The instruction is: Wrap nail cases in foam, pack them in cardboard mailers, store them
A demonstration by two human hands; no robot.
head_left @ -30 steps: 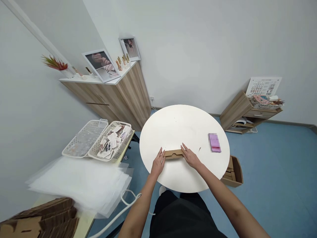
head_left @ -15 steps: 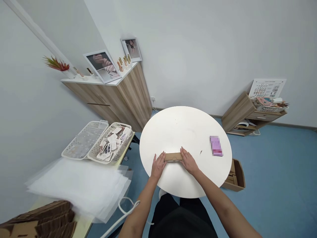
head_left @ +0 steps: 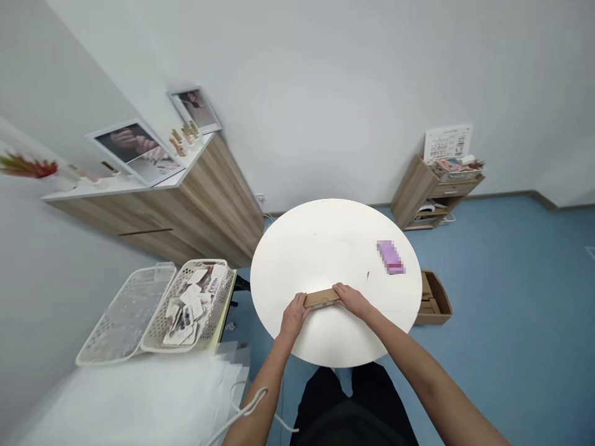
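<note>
A small brown cardboard box point(head_left: 321, 298) is at the near part of the round white table point(head_left: 325, 241). My left hand point(head_left: 294, 314) grips its left end, fingers closed around the edge. On the other end, my right hand point(head_left: 348, 298) is closed in the same way. The box looks shut and slightly tilted, its right end a little farther from me; whether it touches the tabletop I cannot tell. A pixelated purple item point(head_left: 390, 256) lies on the table's right side, beyond my right hand.
A brown carton point(head_left: 439, 300) with cardboard pieces stands on the floor at right. On the left side table are a white basket point(head_left: 155, 325) of small packets, its clear lid point(head_left: 123, 316) and white sheets point(head_left: 134, 402). Wooden cabinets point(head_left: 223, 192) stand by the wall.
My view has turned to the right. My fingers, stretched flat along the box's ends before, now wrap around them. The box has tilted slightly, its right end farther away.
</note>
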